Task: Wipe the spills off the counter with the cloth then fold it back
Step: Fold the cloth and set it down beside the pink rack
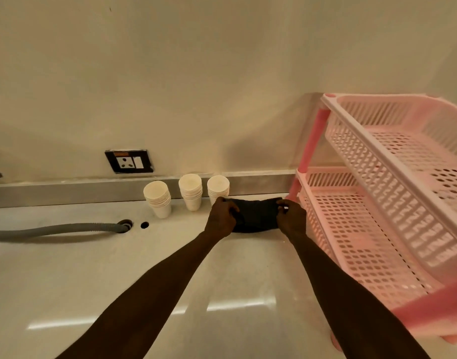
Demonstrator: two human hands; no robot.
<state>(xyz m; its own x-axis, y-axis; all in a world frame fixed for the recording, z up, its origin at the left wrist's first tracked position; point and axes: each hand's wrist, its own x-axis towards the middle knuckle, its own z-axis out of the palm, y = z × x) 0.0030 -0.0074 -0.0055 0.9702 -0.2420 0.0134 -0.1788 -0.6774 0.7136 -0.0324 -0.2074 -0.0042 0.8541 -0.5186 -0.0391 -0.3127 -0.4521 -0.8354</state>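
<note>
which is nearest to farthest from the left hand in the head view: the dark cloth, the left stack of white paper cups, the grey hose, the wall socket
1. Dark cloth: pinched in the left hand, between both hands.
2. Left stack of white paper cups: up-left, by the backsplash.
3. Grey corrugated hose and black wall socket: hose end at left, socket above on the wall; too close to call.

Both arms reach forward — left hand (221, 219) and right hand (291, 219) pinched closed.

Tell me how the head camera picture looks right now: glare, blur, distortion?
Head view: warm dim light; streaks of glare on the counter near the arms; wide-angle bending of the pink rack, blurred at its near corner; the dark cloth shows little detail between left hand and right hand.
</note>
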